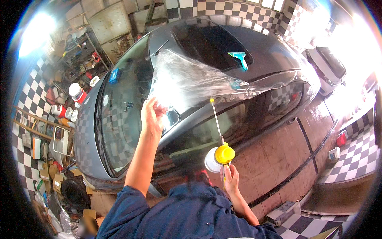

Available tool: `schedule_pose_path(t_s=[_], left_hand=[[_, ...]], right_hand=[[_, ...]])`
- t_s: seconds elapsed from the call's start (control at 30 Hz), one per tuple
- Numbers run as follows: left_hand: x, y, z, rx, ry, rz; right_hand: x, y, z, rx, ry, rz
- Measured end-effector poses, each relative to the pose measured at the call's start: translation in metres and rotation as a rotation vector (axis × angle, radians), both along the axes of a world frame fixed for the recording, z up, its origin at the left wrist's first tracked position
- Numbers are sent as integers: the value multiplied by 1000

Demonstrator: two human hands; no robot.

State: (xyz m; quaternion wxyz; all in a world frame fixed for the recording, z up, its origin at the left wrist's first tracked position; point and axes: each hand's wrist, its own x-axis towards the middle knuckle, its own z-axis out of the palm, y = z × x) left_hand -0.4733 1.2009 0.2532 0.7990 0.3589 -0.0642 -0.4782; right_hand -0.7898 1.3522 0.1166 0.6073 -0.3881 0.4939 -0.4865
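Note:
A sheet of clear film (191, 73) stretches over the near front side of the dark grey car's roof (262, 47). My left hand (153, 114) pinches a lower corner of it and lifts that edge off the surface. In my right hand (230, 177) is a pump sprayer (225, 153) with a yellow head, a white tank and a long thin wand. The wand's yellow tip points at the film's lower edge, close beneath it. A teal squeegee (240, 59) lies on the roof beyond the film.
A blue block (115, 75) rests on the windshield (119, 119). Shelves, buckets (76, 91), a tire (75, 193) and boxes crowd the left side. Another vehicle (327, 67) stands behind the car at right. A red container (341, 138) is near the right wall.

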Motion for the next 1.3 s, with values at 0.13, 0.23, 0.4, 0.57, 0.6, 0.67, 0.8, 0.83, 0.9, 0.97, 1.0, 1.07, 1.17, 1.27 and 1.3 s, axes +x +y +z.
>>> schedule_pose_path(t_s=[0.13,0.23,0.4,0.57,0.6,0.67,0.8,0.83,0.9,0.97,1.0,1.07,1.17,1.27,1.3], left_hand=[[-4,1,9,2,-11,12],[-4,1,10,-2,2,1],[-4,-4,15,-74,36,-31],[-3,-5,19,-108,-35,-10],[-4,-6,20,-111,-44,-9],[-4,-6,22,-118,-32,-9],[-6,-5,25,-125,-41,-1],[-5,-5,23,-124,-42,-6],[-5,-5,23,-110,-35,-9],[-8,-2,24,-85,-21,-4],[-8,-3,22,-76,-25,2],[-9,0,21,-77,-15,-2],[-9,3,18,-72,14,-6],[-8,5,14,-70,33,-18],[-8,6,13,-71,37,-24]], right_hand=[[17,-14,6,68,-62,61],[29,-28,20,94,-57,96],[44,-48,15,56,-17,121],[49,-59,13,-4,5,140],[49,-61,14,-7,9,137],[49,-63,13,-11,18,150],[51,-62,16,12,26,159],[51,-62,18,7,18,158],[53,-61,21,-2,3,156],[53,-60,21,-7,2,165],[53,-60,21,-9,2,169],[52,-57,21,5,2,180],[52,-53,18,30,5,172],[53,-49,19,53,16,172],[53,-48,21,60,20,176]])
